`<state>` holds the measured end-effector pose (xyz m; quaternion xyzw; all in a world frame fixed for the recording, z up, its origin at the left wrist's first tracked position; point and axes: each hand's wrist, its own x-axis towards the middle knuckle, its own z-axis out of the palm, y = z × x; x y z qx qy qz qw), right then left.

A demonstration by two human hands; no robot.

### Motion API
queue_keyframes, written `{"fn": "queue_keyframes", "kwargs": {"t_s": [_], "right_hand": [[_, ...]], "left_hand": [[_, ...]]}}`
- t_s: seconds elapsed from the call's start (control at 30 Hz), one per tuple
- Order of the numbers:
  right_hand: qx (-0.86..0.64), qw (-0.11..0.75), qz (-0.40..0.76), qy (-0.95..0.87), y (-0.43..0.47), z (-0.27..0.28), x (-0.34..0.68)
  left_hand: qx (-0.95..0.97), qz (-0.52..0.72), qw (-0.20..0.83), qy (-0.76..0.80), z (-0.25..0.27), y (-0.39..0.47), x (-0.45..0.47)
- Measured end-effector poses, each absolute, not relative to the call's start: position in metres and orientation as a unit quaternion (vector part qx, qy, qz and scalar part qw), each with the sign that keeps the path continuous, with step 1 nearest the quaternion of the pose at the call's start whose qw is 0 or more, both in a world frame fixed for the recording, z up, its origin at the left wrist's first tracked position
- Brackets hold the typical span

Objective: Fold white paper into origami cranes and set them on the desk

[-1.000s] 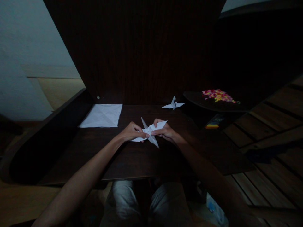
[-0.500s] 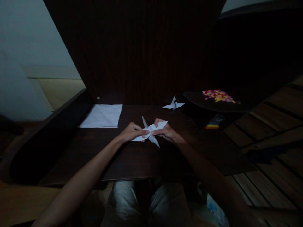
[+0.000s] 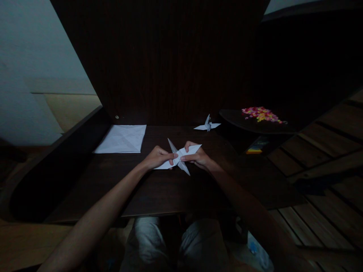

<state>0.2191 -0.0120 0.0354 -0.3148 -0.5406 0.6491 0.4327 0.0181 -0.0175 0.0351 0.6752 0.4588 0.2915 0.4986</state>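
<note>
A white origami crane [image 3: 185, 167] is held just above the dark desk, its wings spread to both sides and two narrow points sticking out far and near. My left hand [image 3: 159, 156] pinches the left wing close to the body, thumb on top. On the other wing, my right hand [image 3: 196, 156] is closed with its thumb near the centre fold. Both thumbs almost meet over the middle of the body. The fingers underneath are mostly hidden by the paper.
Another folded paper crane [image 3: 208, 126] stands at the back of the desk [image 3: 170, 192]. White paper sheets [image 3: 121, 139] lie at the back left. Small colourful pieces [image 3: 261, 114] are heaped on a raised shelf [image 3: 235, 120] at the right. A low side panel [image 3: 56, 162] edges the desk's left.
The crane's wings look slightly more spread and flatter between my thumbs. Its narrow points have shifted a little left. Both hands keep their grip.
</note>
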Motion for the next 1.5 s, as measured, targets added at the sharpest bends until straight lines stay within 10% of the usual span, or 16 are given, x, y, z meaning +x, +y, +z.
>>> {"fn": "queue_keyframes", "kwargs": {"t_s": [1.5], "right_hand": [[-0.341, 0.413, 0.664, -0.522, -0.0103, 0.0358, 0.2159]], "left_hand": [[0.692, 0.285, 0.487, 0.450, 0.0391, -0.0167, 0.0156]]}}
